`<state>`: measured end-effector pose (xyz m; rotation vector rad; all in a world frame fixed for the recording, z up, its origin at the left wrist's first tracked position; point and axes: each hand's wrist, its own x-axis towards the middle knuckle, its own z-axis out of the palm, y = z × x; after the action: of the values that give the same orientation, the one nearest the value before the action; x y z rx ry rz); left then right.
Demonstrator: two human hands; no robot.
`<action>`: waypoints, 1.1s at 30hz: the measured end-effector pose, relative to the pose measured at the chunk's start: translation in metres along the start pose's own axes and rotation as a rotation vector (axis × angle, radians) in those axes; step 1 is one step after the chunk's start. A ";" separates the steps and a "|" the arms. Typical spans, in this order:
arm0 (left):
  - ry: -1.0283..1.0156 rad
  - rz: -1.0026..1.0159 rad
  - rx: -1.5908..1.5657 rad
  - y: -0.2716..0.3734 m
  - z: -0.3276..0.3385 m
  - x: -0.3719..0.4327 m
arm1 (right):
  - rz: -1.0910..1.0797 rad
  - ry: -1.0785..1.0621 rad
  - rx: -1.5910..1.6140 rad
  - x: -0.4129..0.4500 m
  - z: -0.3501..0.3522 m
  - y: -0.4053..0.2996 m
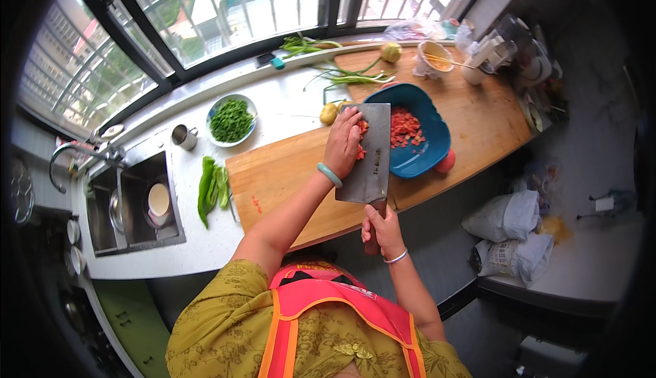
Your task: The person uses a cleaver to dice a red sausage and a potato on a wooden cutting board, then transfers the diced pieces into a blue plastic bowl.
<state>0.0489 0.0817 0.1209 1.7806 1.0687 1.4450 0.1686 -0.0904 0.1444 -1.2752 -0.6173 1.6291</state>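
Note:
My right hand (384, 232) grips the wooden handle of a broad cleaver (371, 137). The blade lies nearly flat, overlapping the left side of a blue bowl (414, 167). My left hand (344, 140) is laid along the blade's left part, fingers extended beside diced red pieces (362, 153) on the steel; its palm side is hidden. More diced red vegetable (405, 128) sits inside the bowl. Under the bowl's right rim shows a round red vegetable (447, 162), perhaps a tomato. All this is over a wooden cutting board (292, 178), where a few red scraps (256, 204) lie at left.
Yellow potatoes (328, 114) and scallions (359, 77) lie behind my left hand. A bowl of chopped greens (231, 120), a metal cup (184, 137) and green peppers (209, 188) are left, before the sink (177, 224). Back right stands a bowl with chopsticks (433, 60).

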 end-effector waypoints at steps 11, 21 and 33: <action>-0.307 0.225 0.029 0.005 0.134 0.059 | -0.137 0.343 0.077 0.005 -0.032 -0.052; -0.352 -0.472 -0.491 -0.086 0.143 0.060 | -0.275 0.501 -0.069 -0.048 -0.050 -0.051; -0.369 -0.744 -0.965 -0.039 0.136 0.108 | -0.277 0.440 -1.138 -0.071 -0.031 -0.062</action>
<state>0.1817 0.1990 0.1104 0.7669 0.5560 0.8552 0.2211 -0.1323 0.2178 -2.1256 -1.4453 0.6464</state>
